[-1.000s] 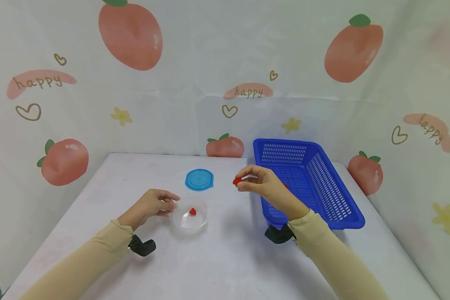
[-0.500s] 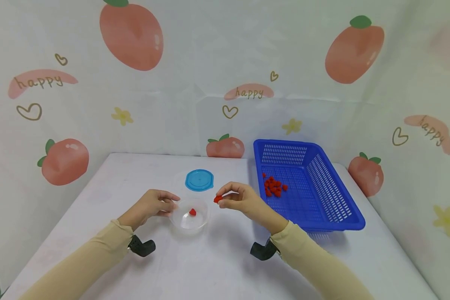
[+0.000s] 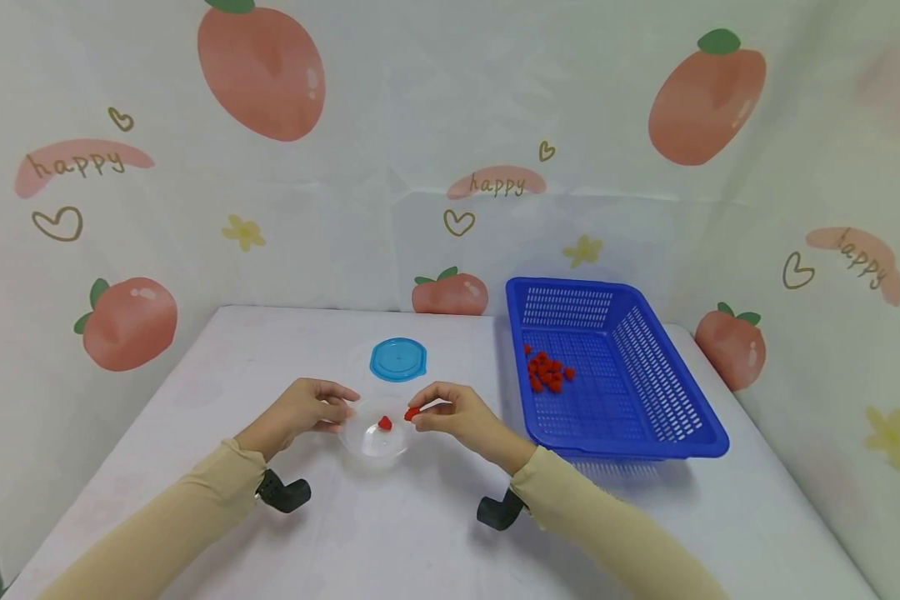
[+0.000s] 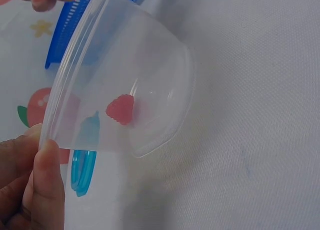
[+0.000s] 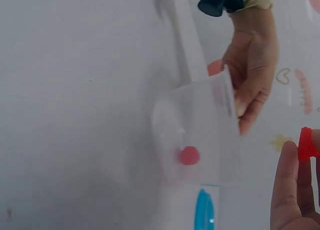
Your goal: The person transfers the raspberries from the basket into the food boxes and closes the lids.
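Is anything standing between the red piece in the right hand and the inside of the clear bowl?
Nothing visible. The right hand holds the red piece above the right edge of the clear bowl; it is uncovered, the blue lid lies behind it, the left hand grips its left side.

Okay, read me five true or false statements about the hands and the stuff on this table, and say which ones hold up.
1. The left hand grips the clear bowl at its rim. True.
2. The clear bowl is covered. False: it is open, and the blue lid lies apart from it on the table.
3. The right hand pinches a red piece. True.
4. The blue basket holds nothing. False: a red cluster lies in the blue basket.
5. The blue basket stands on the person's right. True.
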A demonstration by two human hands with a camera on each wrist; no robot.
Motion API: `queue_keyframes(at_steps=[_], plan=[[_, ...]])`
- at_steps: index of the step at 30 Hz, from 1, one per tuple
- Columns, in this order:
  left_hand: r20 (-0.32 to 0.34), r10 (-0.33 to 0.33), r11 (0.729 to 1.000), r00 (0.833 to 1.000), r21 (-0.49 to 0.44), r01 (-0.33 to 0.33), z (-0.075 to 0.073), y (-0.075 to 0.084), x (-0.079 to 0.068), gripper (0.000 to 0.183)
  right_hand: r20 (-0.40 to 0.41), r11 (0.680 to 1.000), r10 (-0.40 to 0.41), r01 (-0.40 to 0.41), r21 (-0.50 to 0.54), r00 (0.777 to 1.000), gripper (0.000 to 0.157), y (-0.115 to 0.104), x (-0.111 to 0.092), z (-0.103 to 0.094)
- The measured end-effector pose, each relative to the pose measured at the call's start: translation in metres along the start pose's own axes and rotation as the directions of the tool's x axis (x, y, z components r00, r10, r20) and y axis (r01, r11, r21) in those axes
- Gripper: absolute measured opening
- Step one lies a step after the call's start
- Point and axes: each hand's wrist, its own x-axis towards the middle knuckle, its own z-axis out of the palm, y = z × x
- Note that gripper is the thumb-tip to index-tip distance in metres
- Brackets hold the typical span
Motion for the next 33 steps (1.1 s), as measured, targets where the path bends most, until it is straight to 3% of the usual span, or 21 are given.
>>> queue_keyframes(at_steps=[10, 33], plan=[[-0.005, -0.006, 1.000, 1.000, 0.019, 0.006, 0.000, 0.000, -0.001, 0.034, -0.030, 1.000, 0.023, -0.023, 0.004, 0.999, 0.023, 0.020, 0.014, 0.010], [0.009, 0.009, 1.000, 1.000, 0.012, -0.009, 0.000, -0.001, 0.001, 0.035, -0.045, 0.998, 0.022, -0.025, -0.049, 0.999, 0.022, 0.016, 0.014, 0.012]])
